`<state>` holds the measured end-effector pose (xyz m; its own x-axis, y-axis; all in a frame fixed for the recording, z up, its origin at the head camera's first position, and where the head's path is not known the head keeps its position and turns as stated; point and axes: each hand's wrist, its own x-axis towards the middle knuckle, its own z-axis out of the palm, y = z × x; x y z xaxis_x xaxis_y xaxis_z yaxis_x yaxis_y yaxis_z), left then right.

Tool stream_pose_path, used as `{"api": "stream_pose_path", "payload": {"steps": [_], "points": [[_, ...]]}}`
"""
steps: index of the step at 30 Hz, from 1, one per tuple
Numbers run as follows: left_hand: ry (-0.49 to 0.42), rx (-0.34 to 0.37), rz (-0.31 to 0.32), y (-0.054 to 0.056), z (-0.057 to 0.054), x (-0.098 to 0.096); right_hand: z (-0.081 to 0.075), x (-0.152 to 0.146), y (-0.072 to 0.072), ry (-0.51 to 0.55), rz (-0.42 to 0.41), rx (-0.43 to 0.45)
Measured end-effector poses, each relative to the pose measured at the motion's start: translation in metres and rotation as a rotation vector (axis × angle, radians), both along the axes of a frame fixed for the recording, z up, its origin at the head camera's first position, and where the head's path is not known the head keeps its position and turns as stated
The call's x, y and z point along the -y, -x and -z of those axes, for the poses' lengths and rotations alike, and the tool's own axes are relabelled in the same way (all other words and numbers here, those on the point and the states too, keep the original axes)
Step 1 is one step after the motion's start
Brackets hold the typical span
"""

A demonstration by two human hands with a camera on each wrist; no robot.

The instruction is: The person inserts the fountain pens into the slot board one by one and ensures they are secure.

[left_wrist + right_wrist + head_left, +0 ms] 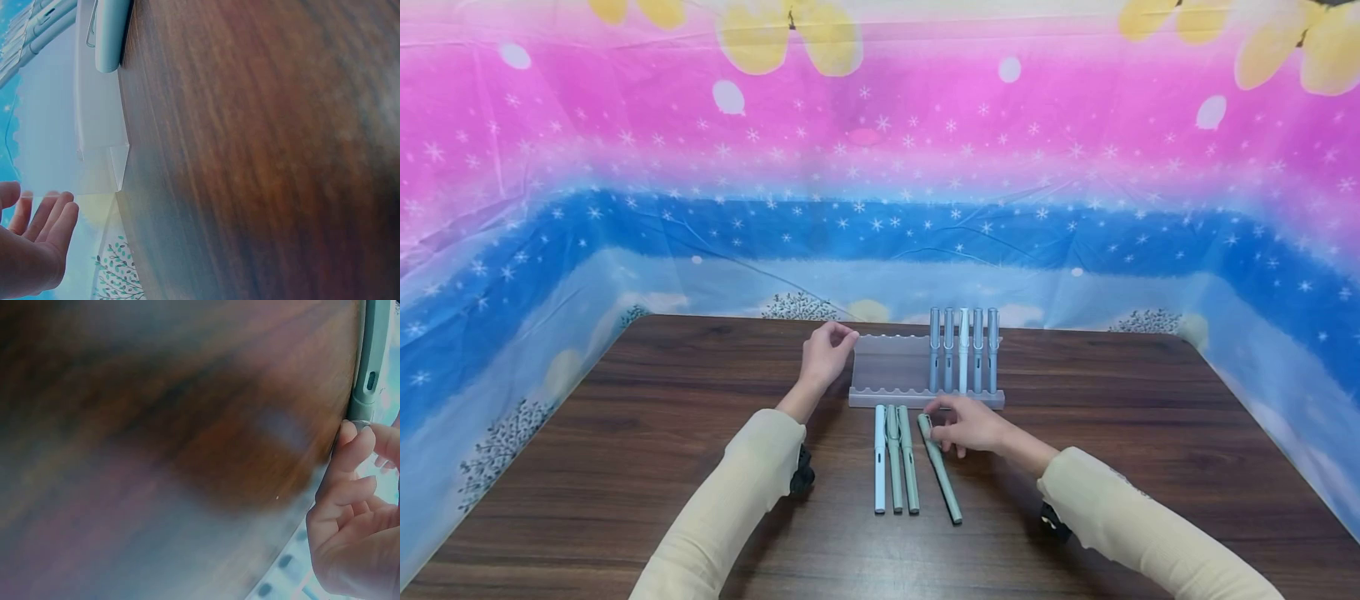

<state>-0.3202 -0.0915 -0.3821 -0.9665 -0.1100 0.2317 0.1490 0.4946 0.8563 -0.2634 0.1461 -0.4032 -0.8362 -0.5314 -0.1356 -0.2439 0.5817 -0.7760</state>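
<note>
Head view shows us the green pen lying on the tabletop, slanted, its cap end near the rack's front edge and its tail toward us. Our right hand sits over that cap end, thumb and fingertips curled down and pinching the pen; the right wrist view agrees, with a fingertip touching the pen's end. We judge the grip is taken at the cap end so the pen can be tipped upright.

Just left of it lie three more pens, side by side, parallel and touching or nearly so, set apart from the slanted one.

Beyond them stands the frosted rack, its scalloped front rail close to the pen tips. Five pens stand upright in its right-hand slots; the left slots are bare. Our left hand holds the rack's upper left corner, fingers curled over the edge, in our judgement to steady it, since the rack looks light. In the left wrist view the fingers appear nearly straight beside the rack's corner, so how firmly they grasp we cannot tell.

Round the tabletop hangs a pink and blue cloth with snowflakes.
</note>
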Motion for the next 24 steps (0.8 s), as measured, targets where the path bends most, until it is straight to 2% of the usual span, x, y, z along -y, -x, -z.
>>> {"api": "stream_pose_path", "payload": {"steps": [5, 9, 18, 24], "points": [[0.0, 0.0, -0.004, 0.0009, 0.0009, -0.0003, 0.0023, 0.0013, 0.0015, 0.011, -0.046, -0.008], [0.004, 0.003, -0.01, 0.0011, 0.0013, -0.0001, 0.0031, 0.0032, 0.0009, -0.002, -0.051, -0.016], [0.009, 0.003, -0.014, 0.0022, 0.0019, 0.0, 0.0015, 0.0075, -0.0022, -0.116, -0.068, -0.126], [0.009, -0.001, -0.017, 0.002, 0.0006, -0.0004, 0.0001, 0.0075, -0.005, -0.156, -0.077, -0.176]]}}
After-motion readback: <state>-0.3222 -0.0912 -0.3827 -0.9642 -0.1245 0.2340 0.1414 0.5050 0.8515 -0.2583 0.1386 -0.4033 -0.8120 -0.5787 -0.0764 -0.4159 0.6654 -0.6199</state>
